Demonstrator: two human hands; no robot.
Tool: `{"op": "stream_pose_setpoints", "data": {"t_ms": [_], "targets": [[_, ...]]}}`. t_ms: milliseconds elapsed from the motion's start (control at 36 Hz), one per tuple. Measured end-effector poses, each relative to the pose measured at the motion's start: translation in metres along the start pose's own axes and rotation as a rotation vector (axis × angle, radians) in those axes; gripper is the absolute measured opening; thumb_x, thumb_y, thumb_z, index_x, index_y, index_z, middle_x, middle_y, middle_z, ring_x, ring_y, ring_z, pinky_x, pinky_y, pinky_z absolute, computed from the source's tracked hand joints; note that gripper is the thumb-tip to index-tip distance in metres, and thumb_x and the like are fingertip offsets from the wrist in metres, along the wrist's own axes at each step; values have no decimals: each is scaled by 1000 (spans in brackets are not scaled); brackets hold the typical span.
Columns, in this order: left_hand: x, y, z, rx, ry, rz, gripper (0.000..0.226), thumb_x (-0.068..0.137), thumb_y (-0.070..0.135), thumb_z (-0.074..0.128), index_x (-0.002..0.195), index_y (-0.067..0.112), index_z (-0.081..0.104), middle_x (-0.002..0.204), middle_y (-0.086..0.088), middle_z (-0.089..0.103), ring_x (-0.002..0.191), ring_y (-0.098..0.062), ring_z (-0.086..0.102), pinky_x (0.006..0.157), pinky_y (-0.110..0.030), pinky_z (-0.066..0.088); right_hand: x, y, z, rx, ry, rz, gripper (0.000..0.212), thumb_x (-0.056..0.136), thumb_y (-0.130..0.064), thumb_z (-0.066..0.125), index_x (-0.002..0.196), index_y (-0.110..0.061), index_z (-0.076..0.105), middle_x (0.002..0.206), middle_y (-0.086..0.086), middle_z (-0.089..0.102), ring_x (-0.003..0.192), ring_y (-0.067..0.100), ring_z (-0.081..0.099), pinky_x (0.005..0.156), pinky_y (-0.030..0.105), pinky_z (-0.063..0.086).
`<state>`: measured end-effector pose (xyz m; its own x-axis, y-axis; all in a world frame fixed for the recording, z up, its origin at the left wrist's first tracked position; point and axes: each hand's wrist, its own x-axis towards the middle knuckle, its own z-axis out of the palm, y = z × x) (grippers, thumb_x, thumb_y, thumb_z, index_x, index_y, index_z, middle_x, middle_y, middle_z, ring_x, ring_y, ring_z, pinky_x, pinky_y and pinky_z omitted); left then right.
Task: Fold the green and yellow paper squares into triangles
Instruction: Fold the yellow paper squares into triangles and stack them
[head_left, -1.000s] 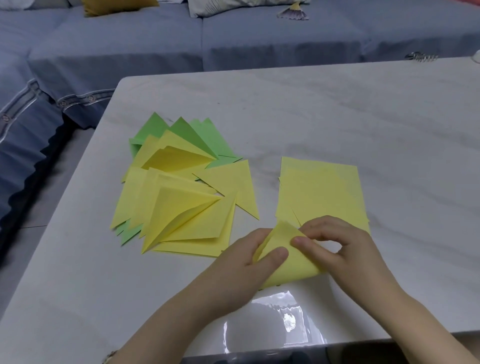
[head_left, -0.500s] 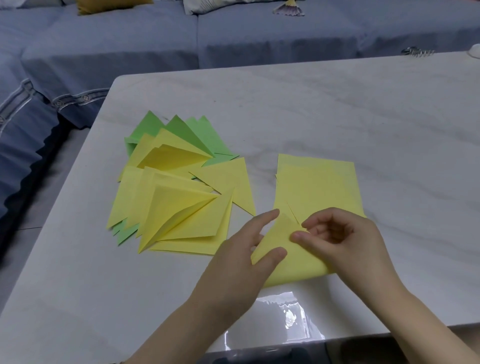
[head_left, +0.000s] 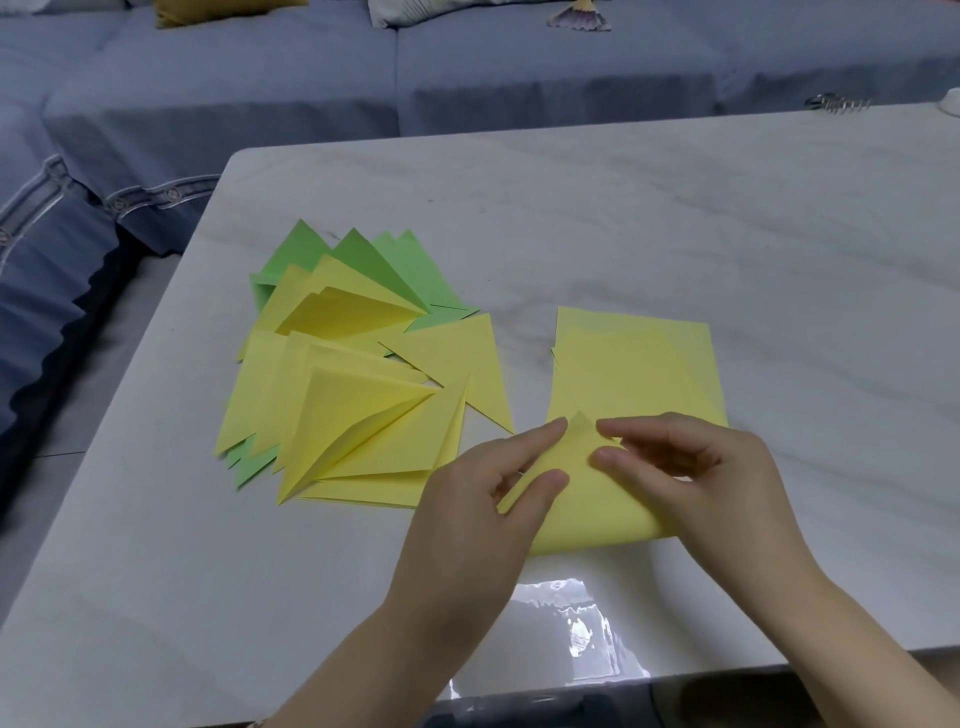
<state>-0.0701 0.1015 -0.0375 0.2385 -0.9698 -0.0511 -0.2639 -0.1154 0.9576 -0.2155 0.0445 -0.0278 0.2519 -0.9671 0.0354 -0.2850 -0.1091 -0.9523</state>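
Head view, single camera. Step in hand: folding one yellow sheet (head_left: 587, 514) corner to corner; the doubled layers meet in a point on its far side. It lies toward the near edge of the desk (head_left: 623, 208), its point overlapping the near end of the stack of flat yellow squares (head_left: 639, 369).

Left hand (head_left: 483, 499): fingers fairly straight, forefinger laid up to the point, thumb flat on the paper, pressing rather than gripping. Right hand (head_left: 711, 483): thumb and forefinger curled in, pinching the layers just beside the point; other fingers tucked.

The near fold looks rounded, so I judge it not yet creased.

Pile of folded triangles (head_left: 358, 410), yellow over green, sits toward the left edge, just beside the work. Blue sofa (head_left: 260, 104) lies beyond the far edge.

Next, as I judge it: match the two corners exactly, hold them down, then run a finger along the near fold to set it. Risk: layers slipping before the crease takes.
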Motion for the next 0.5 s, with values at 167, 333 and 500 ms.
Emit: {"op": "stream_pose_setpoints", "data": {"t_ms": [167,333,500], "targets": [[-1,1,-1,-2,14,16,41,83,19,68,89,58,60,91,33,64,83,6,56,73,-5,39,1,1,-1,23,-43,-45,21,66,-20,73,76,-38,73,68,-6,63,66,4,58,64,9,43],[-1,3,-2,-7,9,39,40,83,17,67,92,55,59,75,32,59,68,5,48,66,-5,36,2,0,-2,0,-70,-81,16,66,-32,63,79,-37,72,74,-8,66,71,5,60,64,7,42],[0,3,-3,-41,28,19,38,82,17,68,84,55,63,67,18,55,63,0,42,62,-9,36,4,4,-5,-70,-123,-127,9,75,-33,71,82,-38,72,76,-11,67,75,6,60,66,9,42]]}}
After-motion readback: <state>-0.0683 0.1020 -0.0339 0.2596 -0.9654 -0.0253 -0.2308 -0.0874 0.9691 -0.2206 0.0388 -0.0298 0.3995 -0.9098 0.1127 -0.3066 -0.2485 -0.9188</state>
